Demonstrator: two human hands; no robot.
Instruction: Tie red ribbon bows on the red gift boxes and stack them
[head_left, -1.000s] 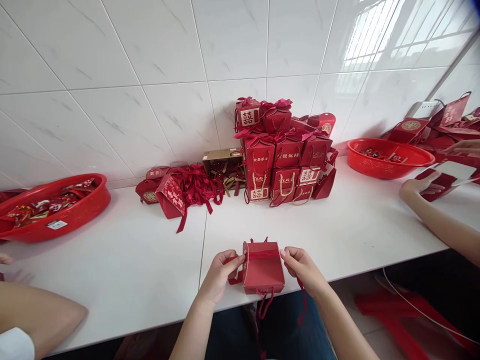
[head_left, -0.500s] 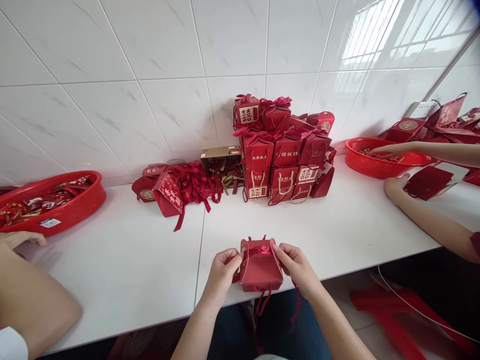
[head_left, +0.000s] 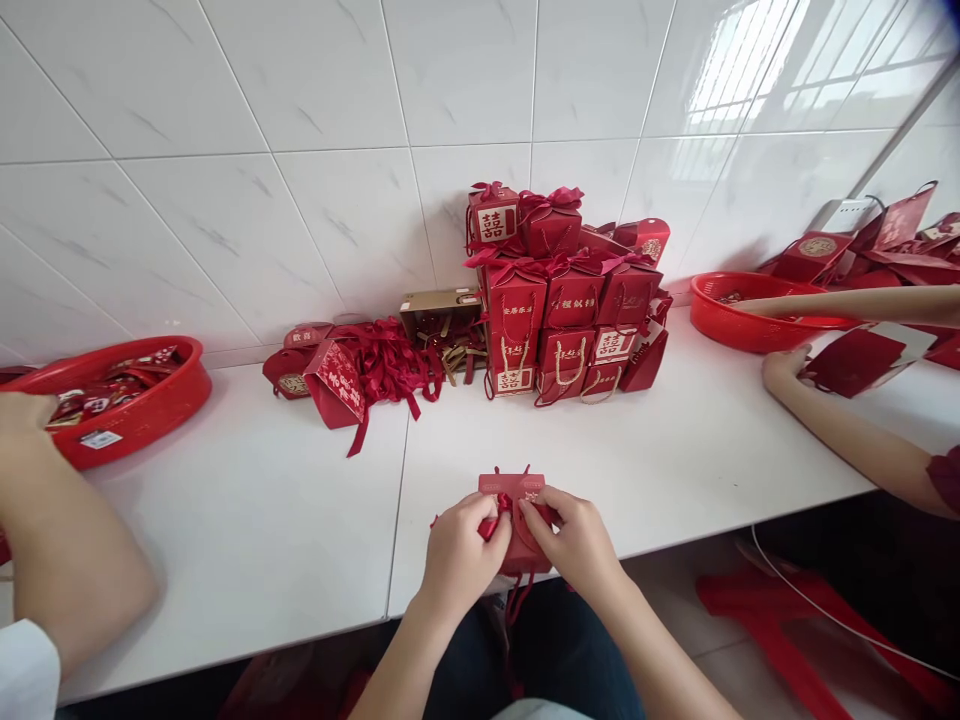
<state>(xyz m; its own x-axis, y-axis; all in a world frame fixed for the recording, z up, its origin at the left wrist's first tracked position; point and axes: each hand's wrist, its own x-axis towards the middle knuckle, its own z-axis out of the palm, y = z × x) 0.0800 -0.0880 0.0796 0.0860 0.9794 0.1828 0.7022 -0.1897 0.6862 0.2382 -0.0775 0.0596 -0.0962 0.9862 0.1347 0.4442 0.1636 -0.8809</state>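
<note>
A red gift box (head_left: pixel 517 560) with cord handles sits at the table's front edge, its top flaps folded inward. My left hand (head_left: pixel 466 545) is closed in a pinch on a dark red ribbon (head_left: pixel 489 525) over the box's top. From the other side, my right hand (head_left: pixel 574 530) pinches at the top of the box, thumb and finger close together; its fingers partly hide what they grip, which looks like the ribbon's other end or the flap. The two hands nearly meet over the middle of the box.
Stacked red gift boxes (head_left: pixel 574 300) stand against the wall, with a heap of ribbons (head_left: pixel 394 365) and an open carton (head_left: pixel 442 305) beside them. Red baskets stand left (head_left: pixel 150 410) and right (head_left: pixel 750 330); co-workers' arms (head_left: pixel 82 560) (head_left: pixel 862 430) reach in from both sides.
Both hands have moved inward, and the box's side flaps have folded together over its opening. The left co-worker's hand has risen to the basket; the right co-worker's arm reaches further into theirs.
</note>
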